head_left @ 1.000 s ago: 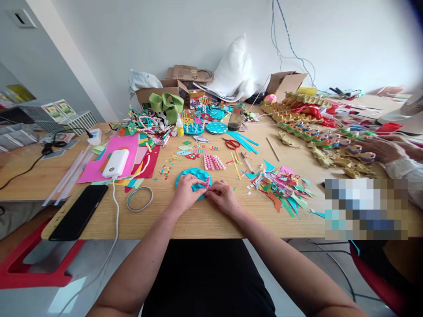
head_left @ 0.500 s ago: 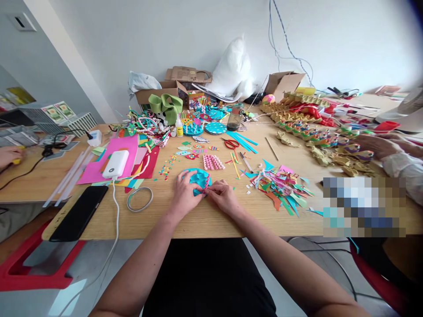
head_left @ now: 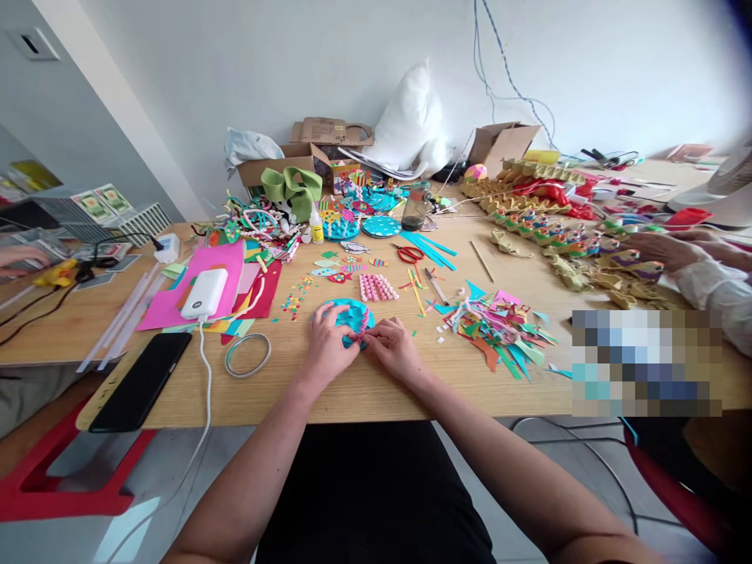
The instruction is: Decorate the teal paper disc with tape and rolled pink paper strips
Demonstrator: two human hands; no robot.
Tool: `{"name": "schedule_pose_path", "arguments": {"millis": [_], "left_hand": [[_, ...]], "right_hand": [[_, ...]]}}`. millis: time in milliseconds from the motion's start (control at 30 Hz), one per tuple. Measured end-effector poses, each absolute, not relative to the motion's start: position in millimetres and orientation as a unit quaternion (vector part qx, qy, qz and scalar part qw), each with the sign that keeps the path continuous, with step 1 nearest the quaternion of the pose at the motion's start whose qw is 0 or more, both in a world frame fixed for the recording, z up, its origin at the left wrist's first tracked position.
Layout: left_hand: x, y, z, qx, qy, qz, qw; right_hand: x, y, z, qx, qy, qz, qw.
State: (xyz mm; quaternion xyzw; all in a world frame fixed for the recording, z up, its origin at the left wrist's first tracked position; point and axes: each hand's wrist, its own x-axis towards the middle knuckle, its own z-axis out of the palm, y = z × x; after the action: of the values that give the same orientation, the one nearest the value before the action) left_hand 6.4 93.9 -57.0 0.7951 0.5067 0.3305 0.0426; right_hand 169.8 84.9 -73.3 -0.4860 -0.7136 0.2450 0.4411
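A round bright blue piece point(head_left: 351, 312) lies on the table in front of me, with a wavy pink strip point(head_left: 363, 319) along its right side. My left hand point(head_left: 327, 343) rests over the blue piece's left part, its thumb and fingers closed on the near edge. Fingertips of my right hand point(head_left: 395, 346) pinch together at the strip's lower end, where the exact grip is too small to see. Just beyond lie rows of pink beads point(head_left: 378, 287) and several paper fish point(head_left: 341, 277). Red-handled scissors point(head_left: 409, 253) and a pen point(head_left: 437, 287) are farther right.
Paper scraps point(head_left: 499, 333) are heaped right of my hands. On the left are a phone point(head_left: 141, 382), a white power bank point(head_left: 204, 294) with cable, and a grey ring point(head_left: 247, 356). A glass jar point(head_left: 416, 210) stands behind. Other people's hands point(head_left: 652, 252) show at both sides.
My hands keep nearly the same hold on the blue piece and pink strip. At the far left, another person's hand has moved away from a yellow object. The view has shifted slightly.
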Motion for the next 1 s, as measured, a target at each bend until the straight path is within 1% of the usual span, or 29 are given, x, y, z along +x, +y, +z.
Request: {"name": "schedule_pose_path", "arguments": {"millis": [200, 467, 767, 1000], "left_hand": [[-1, 99, -62, 0.787, 0.502, 0.354, 0.066], [1, 94, -65, 0.795, 0.511, 0.325, 0.034], [3, 93, -65, 0.802, 0.501, 0.325, 0.017], [1, 96, -69, 0.801, 0.495, 0.336, 0.029]], "right_hand": [[175, 87, -73, -0.511, -0.68, 0.211, 0.481], [175, 87, -72, -0.514, -0.678, 0.211, 0.482], [175, 89, -67, -0.483, -0.712, 0.245, 0.447], [176, 115, -44, -0.441, -0.741, 0.352, 0.365]]}}
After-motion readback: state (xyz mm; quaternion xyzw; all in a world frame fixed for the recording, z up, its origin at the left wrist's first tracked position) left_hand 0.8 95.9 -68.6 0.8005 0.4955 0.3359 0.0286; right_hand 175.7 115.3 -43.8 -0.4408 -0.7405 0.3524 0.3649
